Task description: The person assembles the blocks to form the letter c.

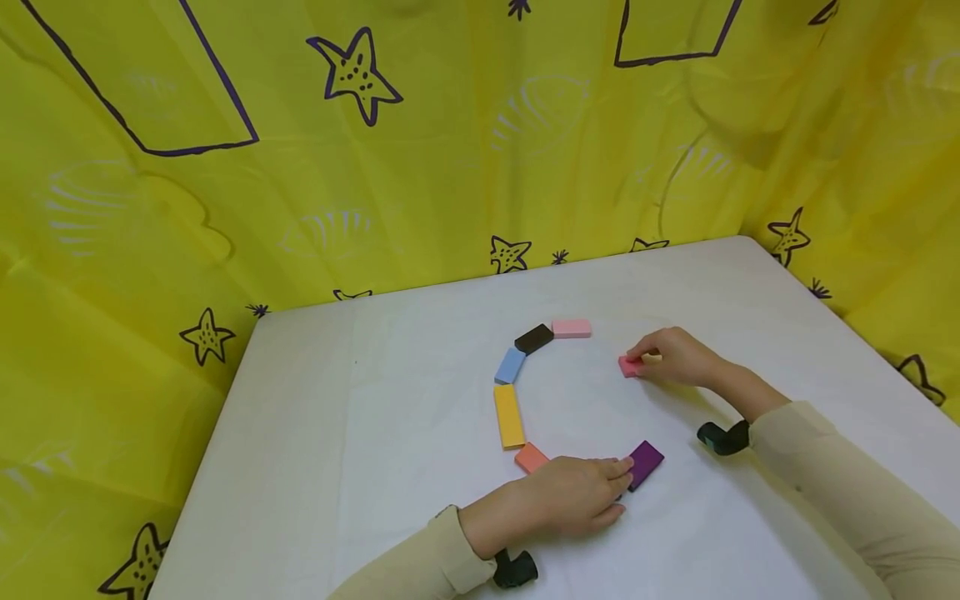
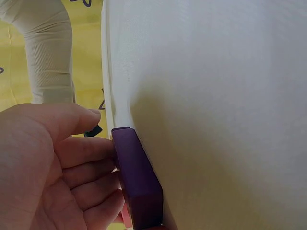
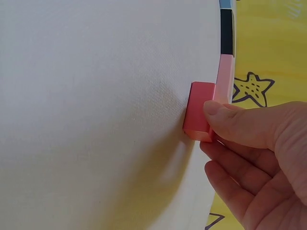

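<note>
Coloured blocks form a curve on a white table. My right hand (image 1: 678, 358) pinches a coral-red block (image 3: 200, 108) between thumb and fingers, to the right of the curve's top end. A light pink block (image 1: 572, 328) is at that end, then a black block (image 1: 535, 339), a light blue block (image 1: 511, 366) and a yellow block (image 1: 509, 417). My left hand (image 1: 573, 496) lies over the lower part, partly covering an orange block (image 1: 531, 457). Its fingertips touch the side of a purple block (image 2: 139, 172), with the thumb held apart. What lies beneath this palm is hidden.
The white table (image 1: 405, 358) reaches back to a yellow curtain (image 1: 435, 167) with starfish drawings, which also hangs along both sides. A black wrist mount (image 1: 515, 569) juts out below the left sleeve, another black mount (image 1: 723, 437) at the right cuff.
</note>
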A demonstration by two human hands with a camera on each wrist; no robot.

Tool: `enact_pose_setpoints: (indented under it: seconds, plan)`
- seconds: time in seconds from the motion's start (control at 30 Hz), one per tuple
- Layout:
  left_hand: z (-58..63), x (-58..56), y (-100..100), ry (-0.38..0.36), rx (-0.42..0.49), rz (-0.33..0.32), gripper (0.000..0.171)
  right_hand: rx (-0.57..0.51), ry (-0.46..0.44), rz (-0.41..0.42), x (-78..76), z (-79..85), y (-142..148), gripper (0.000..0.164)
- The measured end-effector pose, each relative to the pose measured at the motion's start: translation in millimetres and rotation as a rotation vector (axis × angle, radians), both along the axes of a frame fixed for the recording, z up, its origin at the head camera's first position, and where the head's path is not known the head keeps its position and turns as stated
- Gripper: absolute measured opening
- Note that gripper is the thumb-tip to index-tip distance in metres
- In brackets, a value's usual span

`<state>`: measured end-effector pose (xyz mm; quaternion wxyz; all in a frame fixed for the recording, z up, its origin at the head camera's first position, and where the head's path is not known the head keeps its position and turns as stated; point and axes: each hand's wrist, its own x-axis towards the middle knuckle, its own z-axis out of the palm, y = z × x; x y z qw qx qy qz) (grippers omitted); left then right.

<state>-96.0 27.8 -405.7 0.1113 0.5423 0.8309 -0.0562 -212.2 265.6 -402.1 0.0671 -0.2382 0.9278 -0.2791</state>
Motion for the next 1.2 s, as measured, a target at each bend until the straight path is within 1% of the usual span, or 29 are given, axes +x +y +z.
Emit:
enact_pose_setpoints:
  seconds: [0.33, 0.5, 0.67, 0.8, 1.03, 1.2]
  plan:
    - [0.4, 1.4, 0, 0.016, 0.007, -0.003, 0.046, 0.002, -0.029, 0.035, 9.9, -0.2, 5, 0.024]
    - [-0.5, 1.3, -1, 0.028, 0.018, -0.002, 0.046, -0.009, -0.053, 0.055, 12.1, -0.3, 6, 0.022]
    - [-0.7, 1.3, -1, 0.018, 0.021, 0.001, 0.046, -0.022, -0.066, 0.089, 14.4, 0.5, 9, 0.020]
    - [-0.9, 1.2, -1, 0.005, 0.018, 0.007, 0.046, -0.030, -0.059, 0.129, 14.7, 0.0, 11, 0.020]
    - [-1.3, 1.0, -2, 0.016, 0.032, -0.005, 0.045, -0.033, -0.067, 0.189, 18.0, -0.4, 14, 0.021]
    - [-1.8, 1.0, -2, 0.044, 0.038, -0.014, 0.045, -0.033, -0.045, 0.224, 21.2, -0.2, 15, 0.021]
